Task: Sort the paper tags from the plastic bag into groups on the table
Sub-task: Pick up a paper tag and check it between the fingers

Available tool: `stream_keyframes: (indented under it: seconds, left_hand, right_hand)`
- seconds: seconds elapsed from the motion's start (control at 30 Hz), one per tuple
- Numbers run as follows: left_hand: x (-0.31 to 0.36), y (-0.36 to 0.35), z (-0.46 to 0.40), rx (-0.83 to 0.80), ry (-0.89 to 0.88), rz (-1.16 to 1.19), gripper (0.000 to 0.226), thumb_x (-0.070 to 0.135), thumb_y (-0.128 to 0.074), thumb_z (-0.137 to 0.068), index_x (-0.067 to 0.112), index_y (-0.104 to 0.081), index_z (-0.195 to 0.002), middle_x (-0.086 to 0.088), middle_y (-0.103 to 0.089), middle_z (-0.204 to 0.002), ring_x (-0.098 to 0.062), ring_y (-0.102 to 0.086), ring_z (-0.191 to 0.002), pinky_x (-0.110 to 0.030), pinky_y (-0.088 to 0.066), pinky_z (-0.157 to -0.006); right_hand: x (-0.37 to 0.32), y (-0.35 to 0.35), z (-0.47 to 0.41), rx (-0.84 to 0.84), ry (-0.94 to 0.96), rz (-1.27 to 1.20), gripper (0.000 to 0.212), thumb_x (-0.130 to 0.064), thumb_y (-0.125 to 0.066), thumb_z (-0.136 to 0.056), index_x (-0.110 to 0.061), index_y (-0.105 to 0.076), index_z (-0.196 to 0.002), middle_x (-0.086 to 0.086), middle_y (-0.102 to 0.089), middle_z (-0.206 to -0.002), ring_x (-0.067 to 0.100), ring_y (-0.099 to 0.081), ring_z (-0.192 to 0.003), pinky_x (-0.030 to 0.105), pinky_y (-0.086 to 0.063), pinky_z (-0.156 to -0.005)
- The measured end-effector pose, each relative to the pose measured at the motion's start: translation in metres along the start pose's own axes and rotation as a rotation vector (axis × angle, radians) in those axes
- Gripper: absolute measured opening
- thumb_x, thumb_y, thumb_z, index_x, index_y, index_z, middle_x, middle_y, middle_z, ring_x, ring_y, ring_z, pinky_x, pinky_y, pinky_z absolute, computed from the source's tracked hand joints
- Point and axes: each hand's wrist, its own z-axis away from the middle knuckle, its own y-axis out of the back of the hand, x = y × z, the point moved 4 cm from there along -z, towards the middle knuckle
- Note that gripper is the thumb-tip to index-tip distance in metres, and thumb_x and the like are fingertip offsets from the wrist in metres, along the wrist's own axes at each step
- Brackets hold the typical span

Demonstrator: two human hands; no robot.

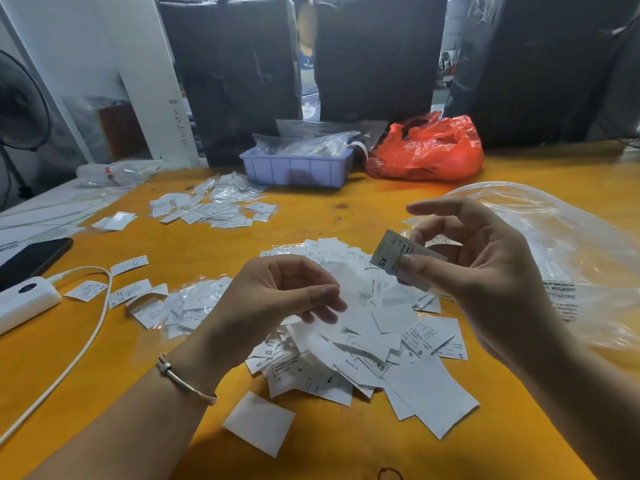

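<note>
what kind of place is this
Probably a garment packing workshop or warehouse: loose size tags piled on an orange worktable, big black-wrapped bales behind, and a blue bin of bagged labels.

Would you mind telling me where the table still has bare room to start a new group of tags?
Bare table lies between the blue tray and the central tag pile, and along the near left edge beside the white cable. Around the pile and the clear plastic bag it is crowded.
</note>
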Motion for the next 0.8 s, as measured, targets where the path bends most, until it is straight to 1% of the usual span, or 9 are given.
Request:
stream_keyframes:
  seconds: [0.07, 0.1, 0.23, 0.4, 0.63, 0.8]
  left_hand:
    - [0.0003, -0.0002, 0.0003, -0.003, -0.004, 0.002, 0.011, 0.022, -0.073, -0.080, 0.015, -0.076, -0.086, -0.012, -0.077, -0.085, -0.023, -0.074, -0.072, -0.022, -0.054, -0.060]
    - [0.0005, -0.0003, 0.0005, -0.004, -0.007, 0.002, 0.011, 0.022, -0.073, -0.080, 0.014, -0.076, -0.087, -0.012, -0.077, -0.085, -0.023, -0.074, -0.072, -0.021, -0.054, -0.060]
    - [0.0015, -0.0005, 0.0014, -0.003, -0.013, 0.002, 0.011, 0.025, -0.073, -0.079, 0.017, -0.077, -0.085, -0.011, -0.077, -0.084, -0.023, -0.074, -0.072, -0.021, -0.054, -0.059]
    - [0.0021, 0.0001, 0.0014, 0.004, -0.019, 0.020, 0.012, 0.026, -0.072, -0.079, 0.016, -0.077, -0.085, -0.012, -0.077, -0.083, -0.023, -0.074, -0.072, -0.021, -0.054, -0.059]
    - [0.0017, 0.0001, 0.0018, -0.010, -0.016, 0.015, 0.010, 0.025, -0.073, -0.080, 0.017, -0.077, -0.086, -0.011, -0.077, -0.084, -0.024, -0.075, -0.073, -0.021, -0.054, -0.060]
    - [0.0012, -0.0005, 0.0011, -0.023, -0.015, 0.007, 0.016, 0.029, -0.075, -0.079, 0.015, -0.077, -0.087, -0.011, -0.077, -0.085, -0.025, -0.075, -0.074, -0.021, -0.054, -0.060]
  right_hand:
    - [-0.0024, -0.0027, 0.0024, -0.001, 0.026, 0.026, 0.043, 0.011, -0.072, -0.073, -0.014, -0.064, -0.108, 0.000, -0.060, -0.078, 0.023, -0.065, -0.067, 0.049, -0.060, -0.066]
    - [-0.0031, -0.0041, 0.0039, -0.011, 0.039, 0.049, 0.044, 0.011, -0.073, -0.073, -0.015, -0.064, -0.107, 0.001, -0.060, -0.079, 0.024, -0.066, -0.067, 0.051, -0.060, -0.066]
    - [-0.0045, -0.0099, 0.0078, -0.049, 0.084, 0.161, 0.044, 0.008, -0.076, -0.073, -0.015, -0.064, -0.110, 0.005, -0.061, -0.082, 0.028, -0.070, -0.069, 0.051, -0.060, -0.062]
    - [-0.0052, -0.0077, 0.0069, -0.026, 0.106, 0.196, 0.045, 0.011, -0.074, -0.074, -0.016, -0.064, -0.108, 0.003, -0.061, -0.081, 0.028, -0.070, -0.066, 0.053, -0.058, -0.060]
    - [-0.0047, -0.0046, 0.0068, 0.013, 0.098, 0.199, 0.041, 0.009, -0.074, -0.074, -0.015, -0.066, -0.106, 0.003, -0.061, -0.081, 0.024, -0.070, -0.068, 0.053, -0.058, -0.062]
    - [-0.0061, -0.0065, 0.0063, -0.031, 0.082, 0.164, 0.039, 0.010, -0.074, -0.074, -0.014, -0.066, -0.104, 0.005, -0.061, -0.080, 0.029, -0.068, -0.069, 0.055, -0.058, -0.063]
